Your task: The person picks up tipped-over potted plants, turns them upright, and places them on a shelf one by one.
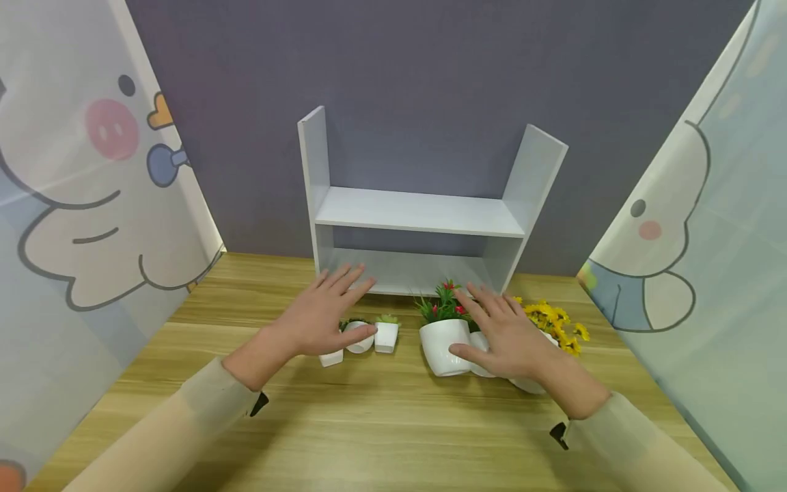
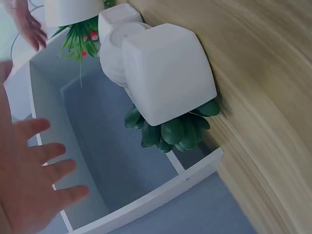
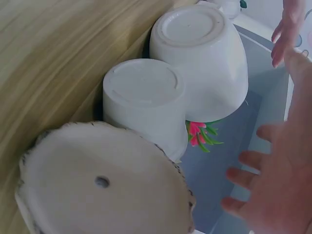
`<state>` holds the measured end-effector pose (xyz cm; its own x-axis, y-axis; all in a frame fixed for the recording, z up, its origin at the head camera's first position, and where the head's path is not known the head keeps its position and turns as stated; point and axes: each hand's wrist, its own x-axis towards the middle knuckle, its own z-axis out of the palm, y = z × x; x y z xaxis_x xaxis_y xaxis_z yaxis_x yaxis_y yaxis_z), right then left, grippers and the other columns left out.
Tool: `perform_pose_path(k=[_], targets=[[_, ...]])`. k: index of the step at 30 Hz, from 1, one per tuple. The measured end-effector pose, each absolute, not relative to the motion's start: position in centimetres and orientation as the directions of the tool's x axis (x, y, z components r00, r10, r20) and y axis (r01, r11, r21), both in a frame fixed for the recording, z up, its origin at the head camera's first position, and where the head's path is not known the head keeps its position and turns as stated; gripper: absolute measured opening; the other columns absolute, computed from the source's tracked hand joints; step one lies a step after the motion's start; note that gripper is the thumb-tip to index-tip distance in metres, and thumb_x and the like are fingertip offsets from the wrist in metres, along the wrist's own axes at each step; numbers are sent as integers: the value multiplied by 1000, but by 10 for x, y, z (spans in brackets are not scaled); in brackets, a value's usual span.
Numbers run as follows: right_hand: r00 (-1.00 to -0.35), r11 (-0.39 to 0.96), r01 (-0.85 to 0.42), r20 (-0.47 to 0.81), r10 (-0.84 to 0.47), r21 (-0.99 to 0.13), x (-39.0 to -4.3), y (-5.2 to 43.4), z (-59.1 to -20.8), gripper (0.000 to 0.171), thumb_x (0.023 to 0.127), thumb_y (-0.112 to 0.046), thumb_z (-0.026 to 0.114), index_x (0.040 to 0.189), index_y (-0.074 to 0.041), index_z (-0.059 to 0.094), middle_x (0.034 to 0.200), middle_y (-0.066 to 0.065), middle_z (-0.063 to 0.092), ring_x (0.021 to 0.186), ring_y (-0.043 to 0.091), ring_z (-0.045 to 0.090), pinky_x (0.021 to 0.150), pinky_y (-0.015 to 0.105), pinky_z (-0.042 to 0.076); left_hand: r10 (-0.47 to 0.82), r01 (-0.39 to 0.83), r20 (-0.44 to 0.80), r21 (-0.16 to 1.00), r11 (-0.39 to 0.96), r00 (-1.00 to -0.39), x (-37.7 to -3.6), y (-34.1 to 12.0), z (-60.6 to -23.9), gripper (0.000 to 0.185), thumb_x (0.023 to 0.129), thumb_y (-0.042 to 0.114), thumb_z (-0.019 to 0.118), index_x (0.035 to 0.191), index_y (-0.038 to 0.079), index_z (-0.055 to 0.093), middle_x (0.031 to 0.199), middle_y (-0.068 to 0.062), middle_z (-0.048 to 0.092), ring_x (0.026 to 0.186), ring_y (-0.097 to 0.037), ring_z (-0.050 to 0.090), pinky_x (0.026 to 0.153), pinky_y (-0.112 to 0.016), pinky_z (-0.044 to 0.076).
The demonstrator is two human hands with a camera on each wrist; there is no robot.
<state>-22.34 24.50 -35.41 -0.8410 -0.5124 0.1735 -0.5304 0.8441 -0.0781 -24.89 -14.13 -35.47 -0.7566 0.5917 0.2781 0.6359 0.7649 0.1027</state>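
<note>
A: Where do the edges and open room lie, taking the white shelf unit (image 1: 418,219) as landmark?

B: The shelf unit stands at the back of the wooden worktop (image 1: 381,424), against the grey wall (image 1: 430,82). Its two tiers are open to the front. Cartoon-printed curtains (image 1: 80,191) close in the worktop to the left and right of the shelf unit. A wide band of bare worktop lies in front of the pots, on the side away from the shelf unit.

A: Where are the pots?

B: All stand in a row just in front of the shelf unit's lower tier. Left group: a small square pot (image 1: 330,357), a small round pot (image 1: 359,337) and a square succulent pot (image 1: 386,334), close together. Right group: the red-flower pot (image 1: 444,345), a second white pot (image 1: 479,355) just beside it, and the yellow-flower pot (image 1: 553,328) at the far right.

A: And the hands?

B: The left hand (image 1: 320,314) hovers over the left group, fingers (image 1: 344,277) straight and spread apart, tips toward the shelf unit's lower edge; whether it touches a pot cannot be told. The right hand (image 1: 507,335) lies over the right group, fingers (image 1: 486,297) straight and apart, thumb against the red-flower pot's wall. Neither hand grips anything.
</note>
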Motion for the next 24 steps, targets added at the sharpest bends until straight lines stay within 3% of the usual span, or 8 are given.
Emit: perform_pose_path(k=[3, 6, 10, 15, 19, 24], targets=[[-825, 839, -538, 250, -506, -76, -223, 245, -354, 87, 104, -62, 66, 170, -12, 39, 170, 20, 47, 150, 48, 52, 120, 69, 44, 551, 642, 391, 154, 751, -738, -252, -143, -350, 75, 108, 53, 65, 168, 12, 45, 173, -16, 45, 151, -42, 54, 121, -65, 46], [-810, 834, -544, 316, -494, -91, -222, 245, -354, 77, 103, -55, 71, 162, -11, 50, 155, 19, 62, 132, 45, 67, 108, 64, 56, 493, 661, 512, 215, 719, -704, -257, -148, -342, 63, 108, 40, 69, 160, 8, 53, 160, -16, 59, 137, -39, 66, 108, -59, 58], [-796, 825, -555, 360, -487, -110, -222, 247, -355, 67, 104, -48, 74, 157, -11, 55, 146, 16, 68, 121, 41, 73, 101, 60, 61, 402, 687, 642, 279, 671, -653, -266, -158, -322, 51, 107, 27, 69, 153, 6, 60, 149, -16, 66, 133, -35, 67, 104, -55, 60], [-795, 825, -553, 372, -480, -118, -220, 249, -356, 62, 104, -45, 74, 154, -10, 58, 142, 16, 70, 119, 40, 73, 100, 60, 61, 269, 680, 724, 359, 639, -635, -279, -172, -290, 40, 108, 20, 66, 145, 5, 66, 138, -16, 70, 124, -33, 69, 91, -53, 62], [-793, 823, -554, 383, -474, -129, -218, 251, -356, 57, 105, -42, 74, 150, -10, 60, 140, 15, 70, 119, 40, 73, 99, 59, 61, 148, 692, 802, 388, 609, -579, -293, -182, -266, 35, 108, 14, 63, 139, 0, 68, 134, -21, 70, 122, -35, 69, 96, -53, 60], [-801, 830, -537, 399, -446, -152, -213, 258, -353, 56, 104, -39, 75, 148, -8, 62, 142, 15, 71, 119, 40, 74, 96, 59, 62, -33, 664, 835, 459, 591, -549, -312, -188, -239, 37, 108, 18, 59, 137, -4, 65, 136, -21, 67, 120, -31, 71, 95, -26, 55]])
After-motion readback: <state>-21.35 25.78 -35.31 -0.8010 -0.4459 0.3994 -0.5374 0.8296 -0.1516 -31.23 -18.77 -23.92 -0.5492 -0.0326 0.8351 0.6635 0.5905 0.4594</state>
